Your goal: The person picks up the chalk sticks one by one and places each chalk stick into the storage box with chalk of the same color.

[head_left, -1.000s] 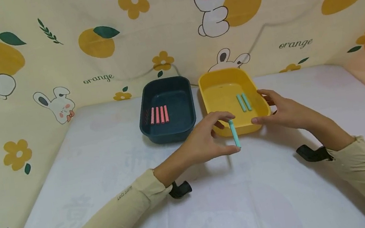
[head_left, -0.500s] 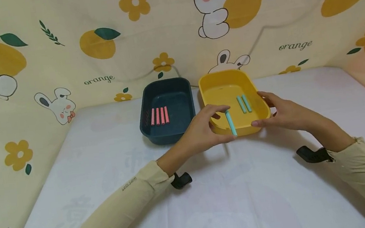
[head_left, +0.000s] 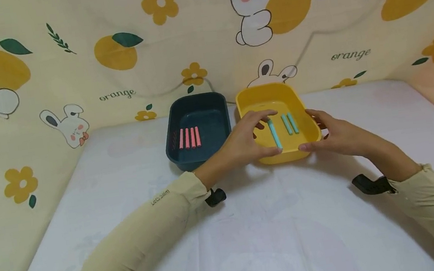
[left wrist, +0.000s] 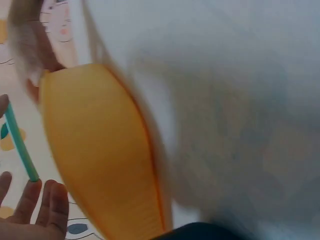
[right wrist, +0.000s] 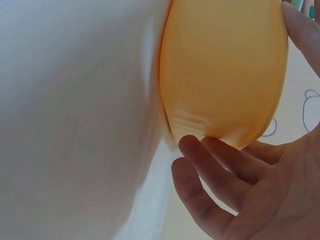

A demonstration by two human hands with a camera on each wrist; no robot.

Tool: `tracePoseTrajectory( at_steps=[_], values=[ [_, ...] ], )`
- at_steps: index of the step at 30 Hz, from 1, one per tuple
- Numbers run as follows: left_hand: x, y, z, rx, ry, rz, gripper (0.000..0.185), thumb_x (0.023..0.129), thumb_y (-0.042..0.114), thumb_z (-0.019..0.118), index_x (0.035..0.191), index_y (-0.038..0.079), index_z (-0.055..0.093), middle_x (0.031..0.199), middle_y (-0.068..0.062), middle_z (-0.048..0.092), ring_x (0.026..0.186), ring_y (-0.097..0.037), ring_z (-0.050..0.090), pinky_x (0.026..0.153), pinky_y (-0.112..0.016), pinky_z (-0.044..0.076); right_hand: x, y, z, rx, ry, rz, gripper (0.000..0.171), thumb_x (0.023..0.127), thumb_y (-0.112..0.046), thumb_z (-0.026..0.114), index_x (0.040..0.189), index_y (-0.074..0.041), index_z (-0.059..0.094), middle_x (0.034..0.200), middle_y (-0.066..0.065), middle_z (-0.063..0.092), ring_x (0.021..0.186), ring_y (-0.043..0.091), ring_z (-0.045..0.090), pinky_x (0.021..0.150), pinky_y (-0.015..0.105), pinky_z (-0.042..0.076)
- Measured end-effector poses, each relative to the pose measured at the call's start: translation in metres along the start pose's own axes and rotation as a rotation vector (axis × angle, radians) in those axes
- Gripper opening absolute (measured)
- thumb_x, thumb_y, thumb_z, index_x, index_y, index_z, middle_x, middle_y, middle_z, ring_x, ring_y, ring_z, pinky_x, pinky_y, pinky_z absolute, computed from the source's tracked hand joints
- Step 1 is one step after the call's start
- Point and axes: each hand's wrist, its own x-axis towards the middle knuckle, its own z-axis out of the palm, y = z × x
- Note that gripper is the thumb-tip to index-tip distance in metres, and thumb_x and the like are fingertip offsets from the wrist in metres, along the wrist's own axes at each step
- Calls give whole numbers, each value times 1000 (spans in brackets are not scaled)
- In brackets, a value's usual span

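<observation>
Teal stick (head_left: 274, 134) is pinched at its two ends by the thumb and fingers of the left hand (head_left: 247, 141), and it hangs just above the floor of the yellow tray (head_left: 259, 102), a little right of the middle of the frame in the head view. In the left wrist view the same stick (left wrist: 20, 141) stands at the left edge, with fingertips (left wrist: 31, 196) under its lower end. On the near right the right hand (head_left: 336, 132) rests against the outside of the yellow tray's near right corner; its fingers are curved along the wall, as the right wrist view shows (right wrist: 250, 185). Inside the tray, just right of the held stick, two more teal sticks (head_left: 289, 123) lie side by side. Left of it, almost touching, is a dark blue tray (head_left: 213, 104) with four pink sticks (head_left: 189, 137) in a row. Both trays stand on the white surface (head_left: 255, 240). Behind them hangs a cloth with rabbits and oranges (head_left: 107, 53).
</observation>
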Motion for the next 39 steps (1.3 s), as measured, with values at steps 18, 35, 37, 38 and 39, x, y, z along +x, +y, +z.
tracePoseTrajectory(
  at_steps=[18, 35, 37, 38, 39],
  values=[
    [44, -24, -5, 1, -87, -43, 80, 83, 32, 82, 150, 18, 41, 143, -5, 53, 128, -23, 53, 107, -30, 48, 1, -1, 0, -7, -11, -3, 112, 86, -59, 68, 160, -9, 0, 154, 30, 30, 133, 43, 40, 102, 60, 45],
    [79, -19, -11, 116, -74, -13, 73, 83, 39, 80, 145, 19, 47, 142, 0, 55, 125, -15, 53, 104, -23, 46, -1, 0, -1, 9, -1, -8, 109, 87, -56, 69, 160, -10, 2, 153, 29, 34, 134, 42, 41, 100, 57, 46],
    [83, -19, -9, 118, -71, -13, 74, 83, 41, 80, 146, 19, 47, 142, 0, 56, 125, -15, 54, 104, -22, 46, 0, 0, -1, 6, 1, -10, 108, 87, -56, 69, 160, -10, 3, 153, 29, 35, 133, 42, 43, 100, 57, 47],
    [85, -19, -7, 121, -75, -16, 73, 83, 41, 80, 146, 19, 47, 143, 0, 56, 125, -15, 54, 104, -22, 46, 0, 0, -1, 4, -1, -11, 109, 87, -56, 69, 160, -10, 2, 153, 29, 34, 133, 42, 43, 100, 57, 47],
    [87, -20, -6, 127, -83, -25, 73, 84, 42, 79, 146, 19, 47, 143, 1, 55, 126, -15, 53, 105, -22, 46, 1, 0, -1, 2, -2, -14, 109, 88, -56, 68, 160, -9, 2, 152, 29, 34, 132, 42, 43, 100, 57, 47]
  ],
)
